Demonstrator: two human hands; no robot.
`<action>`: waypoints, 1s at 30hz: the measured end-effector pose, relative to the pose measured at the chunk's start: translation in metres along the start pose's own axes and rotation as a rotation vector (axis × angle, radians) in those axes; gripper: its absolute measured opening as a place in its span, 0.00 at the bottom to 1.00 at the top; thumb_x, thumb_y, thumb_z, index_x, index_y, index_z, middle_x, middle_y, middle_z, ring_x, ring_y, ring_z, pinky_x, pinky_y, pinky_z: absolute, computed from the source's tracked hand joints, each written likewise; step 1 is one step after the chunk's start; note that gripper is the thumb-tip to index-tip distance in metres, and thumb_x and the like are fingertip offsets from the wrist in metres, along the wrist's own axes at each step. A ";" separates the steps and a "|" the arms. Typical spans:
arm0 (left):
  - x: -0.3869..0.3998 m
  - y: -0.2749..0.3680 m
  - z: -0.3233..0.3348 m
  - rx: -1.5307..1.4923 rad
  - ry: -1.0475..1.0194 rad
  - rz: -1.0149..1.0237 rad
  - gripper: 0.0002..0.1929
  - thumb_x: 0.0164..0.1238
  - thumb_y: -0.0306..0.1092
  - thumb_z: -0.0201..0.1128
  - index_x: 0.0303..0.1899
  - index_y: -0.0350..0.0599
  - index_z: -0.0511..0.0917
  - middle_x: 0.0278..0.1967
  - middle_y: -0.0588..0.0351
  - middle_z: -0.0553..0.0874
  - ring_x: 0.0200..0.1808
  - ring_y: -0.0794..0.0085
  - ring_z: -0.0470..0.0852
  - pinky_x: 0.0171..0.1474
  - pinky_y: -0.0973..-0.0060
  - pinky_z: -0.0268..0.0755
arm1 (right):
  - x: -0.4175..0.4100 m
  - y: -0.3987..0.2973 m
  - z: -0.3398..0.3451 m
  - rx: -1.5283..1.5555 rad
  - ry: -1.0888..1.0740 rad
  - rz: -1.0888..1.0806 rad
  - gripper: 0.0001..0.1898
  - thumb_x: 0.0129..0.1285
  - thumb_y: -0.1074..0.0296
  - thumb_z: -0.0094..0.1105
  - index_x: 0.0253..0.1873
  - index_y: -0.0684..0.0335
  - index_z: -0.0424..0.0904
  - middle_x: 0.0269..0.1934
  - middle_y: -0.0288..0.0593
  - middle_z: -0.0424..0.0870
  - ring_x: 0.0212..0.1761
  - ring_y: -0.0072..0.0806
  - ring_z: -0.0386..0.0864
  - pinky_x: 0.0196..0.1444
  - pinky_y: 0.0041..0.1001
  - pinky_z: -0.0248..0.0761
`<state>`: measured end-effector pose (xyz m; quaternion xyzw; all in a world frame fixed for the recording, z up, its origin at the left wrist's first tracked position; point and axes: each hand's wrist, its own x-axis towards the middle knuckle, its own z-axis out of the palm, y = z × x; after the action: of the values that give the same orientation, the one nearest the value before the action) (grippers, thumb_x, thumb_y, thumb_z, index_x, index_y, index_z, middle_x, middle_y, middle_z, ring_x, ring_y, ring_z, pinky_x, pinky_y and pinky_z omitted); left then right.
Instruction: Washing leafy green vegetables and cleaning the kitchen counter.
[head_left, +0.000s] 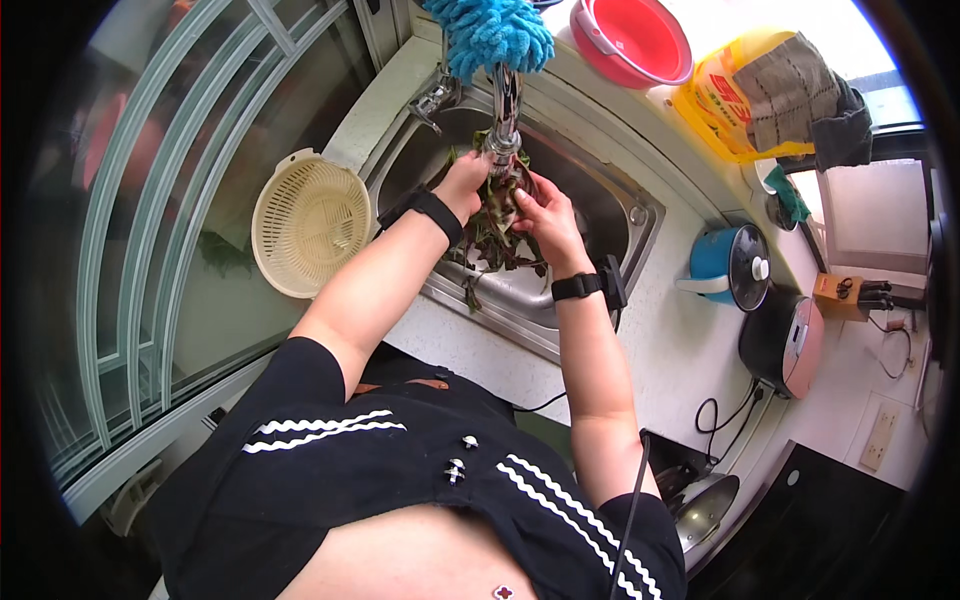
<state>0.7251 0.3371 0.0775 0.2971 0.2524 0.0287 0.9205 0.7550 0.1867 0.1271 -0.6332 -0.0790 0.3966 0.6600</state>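
A bunch of dark purple-green leafy vegetables (499, 225) hangs over the stainless steel sink (607, 187), right under the chrome faucet (506, 112). My left hand (466, 184) grips the bunch from the left, close to the faucet's outlet; its fingers are partly hidden. My right hand (547, 217) holds the leaves from the right, thumb on top and fingers curled behind them. Some leaves and stems droop towards the sink's near edge. Left of the sink, a cream plastic colander (311, 225) stands with nothing seen in it.
Behind the sink are a blue chenille item (491, 34) over the faucet, a pink basin (637, 37) and a yellow container (720, 105) with cloths. To the right stand a blue electric pot (712, 262), a rice cooker (780, 345) and a knife block (838, 296). Sliding glass panels (217, 187) border the left.
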 end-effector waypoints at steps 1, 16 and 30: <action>0.001 -0.001 0.000 0.043 0.039 0.043 0.08 0.65 0.30 0.49 0.41 0.40 0.73 0.36 0.52 0.81 0.36 0.67 0.81 0.40 0.68 0.75 | 0.004 0.004 -0.005 -0.081 0.026 -0.011 0.17 0.60 0.70 0.55 0.53 0.65 0.69 0.37 0.36 0.78 0.32 0.19 0.75 0.30 0.20 0.72; -0.063 0.022 0.003 1.036 -0.204 0.558 0.24 0.44 0.14 0.61 0.49 0.37 0.71 0.37 0.59 0.78 0.40 0.80 0.76 0.44 0.82 0.70 | 0.038 0.030 0.013 0.287 0.177 -0.112 0.13 0.58 0.74 0.56 0.48 0.67 0.71 0.39 0.40 0.78 0.39 0.22 0.75 0.44 0.23 0.69; -0.043 0.023 -0.013 -0.327 -0.387 -0.170 0.18 0.63 0.34 0.40 0.51 0.43 0.71 0.48 0.51 0.77 0.47 0.63 0.77 0.50 0.58 0.69 | 0.032 -0.008 0.020 0.184 -0.081 -0.193 0.16 0.57 0.71 0.56 0.50 0.68 0.69 0.41 0.40 0.77 0.41 0.24 0.75 0.47 0.23 0.67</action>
<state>0.6834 0.3540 0.1004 0.1224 0.0877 -0.0657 0.9864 0.7680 0.2234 0.1254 -0.5427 -0.1295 0.3622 0.7467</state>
